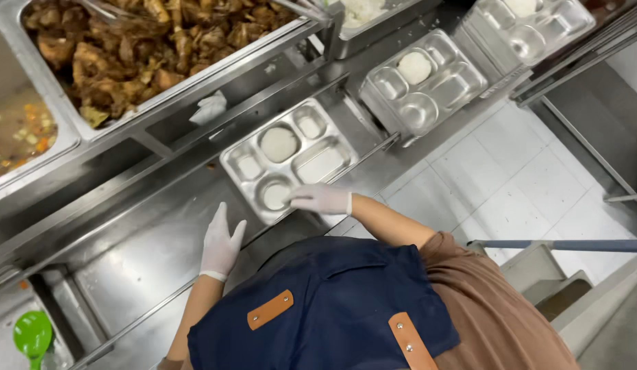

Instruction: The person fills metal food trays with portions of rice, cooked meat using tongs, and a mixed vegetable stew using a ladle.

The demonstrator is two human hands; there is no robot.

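A steel compartment tray (291,154) lies on the steel counter (147,240) with a mound of white rice (279,144) in its middle well. My right hand (320,199), in a white glove, rests on the tray's near edge, fingers touching the rim by a round well. My left hand (221,243), also gloved, lies flat and spread on the bare counter to the tray's left, holding nothing.
A big pan of brown cooked meat (140,48) and a pan of soup (17,130) sit behind the counter. Two more steel trays with rice (422,79) (527,27) stand further right. A green ladle (32,334) lies at the lower left. White tile floor (510,178) at right.
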